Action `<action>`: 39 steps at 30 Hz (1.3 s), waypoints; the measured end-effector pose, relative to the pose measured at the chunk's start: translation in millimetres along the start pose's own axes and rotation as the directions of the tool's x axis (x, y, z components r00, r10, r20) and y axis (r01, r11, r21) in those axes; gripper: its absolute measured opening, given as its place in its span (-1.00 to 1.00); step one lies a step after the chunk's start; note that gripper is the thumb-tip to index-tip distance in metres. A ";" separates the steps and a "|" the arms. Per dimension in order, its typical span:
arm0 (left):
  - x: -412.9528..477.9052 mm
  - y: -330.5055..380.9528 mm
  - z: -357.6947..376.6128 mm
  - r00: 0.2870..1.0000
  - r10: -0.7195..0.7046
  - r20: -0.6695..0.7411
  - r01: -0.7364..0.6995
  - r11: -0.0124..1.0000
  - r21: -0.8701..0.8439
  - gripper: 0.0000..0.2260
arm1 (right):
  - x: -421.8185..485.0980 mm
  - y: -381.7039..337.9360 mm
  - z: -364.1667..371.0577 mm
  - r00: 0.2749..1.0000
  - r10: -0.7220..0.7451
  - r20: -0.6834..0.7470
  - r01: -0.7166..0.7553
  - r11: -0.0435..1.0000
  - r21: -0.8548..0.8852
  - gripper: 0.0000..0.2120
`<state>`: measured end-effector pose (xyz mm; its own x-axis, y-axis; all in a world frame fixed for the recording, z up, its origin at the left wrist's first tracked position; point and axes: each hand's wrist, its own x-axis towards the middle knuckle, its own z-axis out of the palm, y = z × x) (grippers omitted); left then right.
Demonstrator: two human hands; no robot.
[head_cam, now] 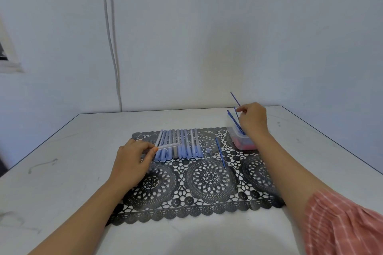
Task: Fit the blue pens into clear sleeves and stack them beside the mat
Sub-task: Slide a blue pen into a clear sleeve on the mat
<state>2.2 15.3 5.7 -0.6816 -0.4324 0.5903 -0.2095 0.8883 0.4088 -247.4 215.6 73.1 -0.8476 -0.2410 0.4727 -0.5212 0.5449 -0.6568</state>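
Note:
My left hand [132, 159] pinches one clear sleeve [167, 146] just above a row of several clear sleeves with blue ends [179, 145] lying on the black lace mat [207, 203]. My right hand [253, 119] is raised over a small clear tub [241, 141] at the mat's far right corner. Its fingers grip a thin blue pen [235, 99] that points up and to the left. Several more blue pens [233, 118] stand slanted in the tub. One loose blue pen [220, 153] lies on the mat between the row and the tub.
The mat lies on a white table [62, 172] set against a pale wall. The table's right edge [331, 143] runs diagonally behind the tub. A cable [112, 47] hangs down the wall at the left. A pink checked sleeve [342, 223] covers my right upper arm.

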 end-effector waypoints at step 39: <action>0.2 1.7 -7.1 0.998 -0.052 -0.027 0.052 0.999 -0.009 -0.90 | -78.5 -47.9 32.6 0.658 -0.585 0.474 0.625 0.776 0.090 -0.66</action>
<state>6.6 15.6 11.4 -0.6507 -0.4821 0.5867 -0.2381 0.8632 0.4452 -159.1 182.3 48.3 -0.3000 -0.8580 0.4168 -0.9427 0.1999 -0.2671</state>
